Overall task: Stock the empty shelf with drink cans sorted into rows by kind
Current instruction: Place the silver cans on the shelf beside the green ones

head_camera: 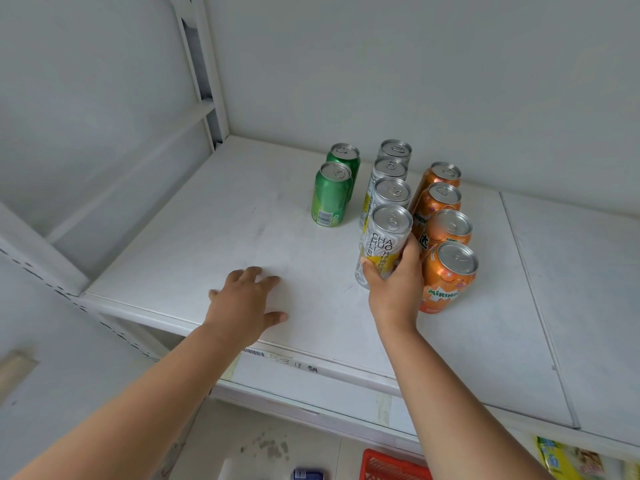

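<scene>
On the white shelf (pixel 214 237) stand three rows of cans running front to back. Two green cans (pixel 331 195) form the left row. The middle row is several silver-and-yellow cans, and my right hand (pixel 394 289) is shut on its front can (pixel 384 244), which stands at the front of that row. Several orange Mirinda cans (pixel 446 275) make the right row, touching my right hand's side. My left hand (pixel 244 303) hovers palm down over the bare shelf near the front edge, fingers spread, holding nothing.
The shelf's back wall and left upright frame (pixel 204 74) bound the space. A seam (pixel 533 289) splits the shelf board on the right. Below the shelf's front lip lie a red basket (pixel 391 467), a blue item (pixel 308 474) and a yellow packet (pixel 568 462).
</scene>
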A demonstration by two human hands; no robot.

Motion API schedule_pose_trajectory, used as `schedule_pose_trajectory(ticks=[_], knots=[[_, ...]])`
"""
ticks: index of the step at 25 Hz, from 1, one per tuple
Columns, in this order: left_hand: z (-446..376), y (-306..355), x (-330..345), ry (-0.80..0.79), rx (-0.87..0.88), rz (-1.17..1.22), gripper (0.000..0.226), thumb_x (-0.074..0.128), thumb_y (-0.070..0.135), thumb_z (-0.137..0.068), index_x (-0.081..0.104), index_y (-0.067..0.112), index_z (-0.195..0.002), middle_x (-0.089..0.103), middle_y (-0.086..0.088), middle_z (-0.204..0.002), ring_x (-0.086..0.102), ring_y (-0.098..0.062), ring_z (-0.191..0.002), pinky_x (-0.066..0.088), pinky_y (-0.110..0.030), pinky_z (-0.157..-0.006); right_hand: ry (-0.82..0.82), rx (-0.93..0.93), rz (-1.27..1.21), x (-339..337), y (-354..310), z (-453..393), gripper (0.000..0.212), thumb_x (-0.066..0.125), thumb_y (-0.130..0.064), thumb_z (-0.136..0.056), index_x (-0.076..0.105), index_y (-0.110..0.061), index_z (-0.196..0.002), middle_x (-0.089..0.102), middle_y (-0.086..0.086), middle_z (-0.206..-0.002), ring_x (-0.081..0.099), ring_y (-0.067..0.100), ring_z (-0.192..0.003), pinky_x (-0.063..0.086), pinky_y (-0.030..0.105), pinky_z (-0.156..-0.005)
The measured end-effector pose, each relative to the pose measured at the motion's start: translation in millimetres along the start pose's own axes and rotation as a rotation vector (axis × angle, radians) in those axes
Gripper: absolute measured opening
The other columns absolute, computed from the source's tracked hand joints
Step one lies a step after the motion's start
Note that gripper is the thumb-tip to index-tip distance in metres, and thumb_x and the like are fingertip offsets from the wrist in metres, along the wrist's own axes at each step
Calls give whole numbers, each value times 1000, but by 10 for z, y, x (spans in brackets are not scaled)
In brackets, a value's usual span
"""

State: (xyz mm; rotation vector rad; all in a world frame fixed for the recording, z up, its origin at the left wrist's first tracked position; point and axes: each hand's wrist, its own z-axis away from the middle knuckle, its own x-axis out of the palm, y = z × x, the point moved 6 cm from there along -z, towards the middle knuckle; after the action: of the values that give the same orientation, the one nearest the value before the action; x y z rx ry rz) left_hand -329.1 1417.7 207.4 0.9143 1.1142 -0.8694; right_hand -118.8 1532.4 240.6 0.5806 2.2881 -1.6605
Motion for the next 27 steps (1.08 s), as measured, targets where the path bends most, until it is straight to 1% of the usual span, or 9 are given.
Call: schedule_pose_trajectory(ticks=[3,6,14,17,19,21,23,25,27], knots=[[4,6,-1,-2,-5,-6,69,56,56,-83,30,34,-143,24,2,-153,21,-23,-140,41,-55,-100,-1,0,-4,11,-21,-25,73,77,-11,-72,41,-10,-136,54,7,-132,51,24,-122,38,27,-102],[10,13,-4,-7,-10,-6,69,56,56,-83,30,34,-143,23,2,-153,20,-23,-140,40,-55,-100,5,9,7,10,-40,-30,73,77,-12,-72,41,-11,-136,54,6,-133,50,23,-122,35,22,-99],[3,13,-9,-18,-11,16,70,59,54,-82,32,32,-142,26,1,-151,23,-25,-139,40,-56,-101,-53,98,89,74,49,-7,77,78,-12,-71,37,-10,-137,51,9,-136,47,27,-126,37,35,-106],[-4,4,-1,-30,-11,29,70,61,53,-81,34,31,-142,27,-1,-151,24,-27,-138,38,-55,-103,-136,193,82,83,189,116,83,78,-13,-72,33,-5,-141,47,13,-140,43,28,-131,35,33,-108],[-2,-14,11,-35,-15,34,69,61,53,-81,35,32,-141,27,-1,-151,24,-28,-138,37,-56,-104,-207,232,94,67,236,286,88,77,-18,-75,26,-2,-145,38,16,-146,35,28,-136,25,24,-107],[23,-25,23,-35,-17,31,67,60,52,-82,36,32,-141,28,-1,-152,25,-29,-138,34,-55,-107,-302,201,150,25,248,480,84,73,-23,-79,26,-4,-145,33,14,-149,31,25,-139,20,18,-104],[112,-21,16,25,-21,61,59,59,47,-84,42,30,-138,33,-1,-150,29,-29,-136,32,-48,-110,-429,95,246,-47,229,686,72,69,-27,-82,35,-7,-142,35,10,-148,32,21,-138,22,20,-106],[294,33,18,153,8,149,44,60,35,-87,55,24,-129,45,-4,-143,39,-29,-130,34,-38,-107,-528,-20,328,-181,233,926,56,64,-29,-86,48,-9,-136,40,6,-146,34,18,-137,24,23,-109],[623,118,94,298,66,249,31,59,21,-88,64,18,-119,57,-5,-133,47,-29,-123,36,-33,-102,-508,-139,346,-401,281,1230,44,61,-26,-88,57,-9,-128,46,6,-143,37,20,-136,25,24,-110]])
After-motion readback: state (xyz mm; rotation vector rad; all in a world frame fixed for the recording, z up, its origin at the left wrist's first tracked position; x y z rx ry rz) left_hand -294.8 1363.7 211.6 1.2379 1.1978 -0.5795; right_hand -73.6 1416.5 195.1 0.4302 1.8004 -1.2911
